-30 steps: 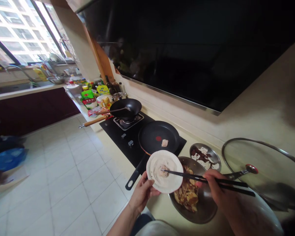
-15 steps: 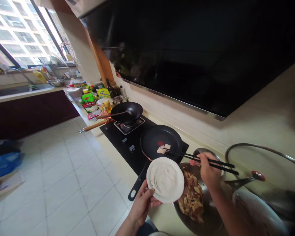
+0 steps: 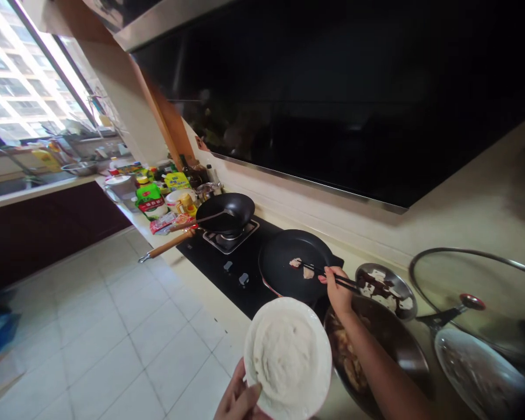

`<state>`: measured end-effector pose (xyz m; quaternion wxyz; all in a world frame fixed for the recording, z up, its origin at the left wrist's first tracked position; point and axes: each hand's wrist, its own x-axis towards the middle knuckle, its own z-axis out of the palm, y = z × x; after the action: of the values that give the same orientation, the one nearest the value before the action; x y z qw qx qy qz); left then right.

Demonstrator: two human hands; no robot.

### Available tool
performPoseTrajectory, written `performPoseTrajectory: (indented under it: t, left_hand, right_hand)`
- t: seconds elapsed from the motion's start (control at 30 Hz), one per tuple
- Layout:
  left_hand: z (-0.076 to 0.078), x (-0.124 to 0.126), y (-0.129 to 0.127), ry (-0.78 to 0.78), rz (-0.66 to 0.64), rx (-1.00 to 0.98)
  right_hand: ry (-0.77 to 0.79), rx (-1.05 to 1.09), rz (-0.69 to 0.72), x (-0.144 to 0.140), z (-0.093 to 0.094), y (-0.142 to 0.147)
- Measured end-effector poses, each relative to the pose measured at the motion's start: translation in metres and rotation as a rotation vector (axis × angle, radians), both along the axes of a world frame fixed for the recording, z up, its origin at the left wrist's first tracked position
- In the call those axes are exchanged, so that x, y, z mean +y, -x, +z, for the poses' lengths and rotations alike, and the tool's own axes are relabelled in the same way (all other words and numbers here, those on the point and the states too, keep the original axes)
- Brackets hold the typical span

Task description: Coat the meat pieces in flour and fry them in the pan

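My left hand (image 3: pixel 240 396) grips the rim of a white bowl (image 3: pixel 289 356) with pale, flour-like powder in it. In my right hand (image 3: pixel 338 291) is a pair of black chopsticks (image 3: pixel 347 283), held over the black frying pan (image 3: pixel 284 251). Two small pale pieces of food, a farther piece (image 3: pixel 296 263) and a nearer piece (image 3: pixel 308 272), lie in the pan at the chopstick tips. Under my right forearm stands a large metal bowl (image 3: pixel 409 356) with brownish sauced chunks (image 3: pixel 350 361), partly hidden by the arm.
A black wok (image 3: pixel 240 207) with a wooden handle sits on the far burner. Bottles and packets (image 3: pixel 151 198) crowd the counter beyond it. On the right are a metal dish (image 3: pixel 387 287) of white and dark pieces and a glass lid (image 3: pixel 476 274). The range hood (image 3: pixel 332 111) hangs low above.
The two pale pieces, close together before, now lie apart in the pan. My right hand has moved left over the pan, uncovering the metal dish. The white bowl is lower and nearer in view.
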<state>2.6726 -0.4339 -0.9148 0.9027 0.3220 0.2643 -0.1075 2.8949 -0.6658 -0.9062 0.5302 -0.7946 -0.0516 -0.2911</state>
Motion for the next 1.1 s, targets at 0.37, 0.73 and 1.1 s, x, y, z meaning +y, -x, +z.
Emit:
performPoseTrajectory:
  t: [0.37,0.73,1.1]
  left_hand:
    - [0.012,0.05,-0.021,-0.064,-0.117,0.053]
    - [0.006,0.064,-0.031,-0.13,-0.176,0.048]
    - [0.012,0.045,-0.027,-0.236,-0.171,0.011]
  right_hand:
    - [0.311,-0.06,-0.087,0.025,-0.01,0.05]
    - [0.309,-0.055,-0.182,0.029,-0.009,0.066]
    - [0.206,0.008,-0.185,0.015,0.004,0.081]
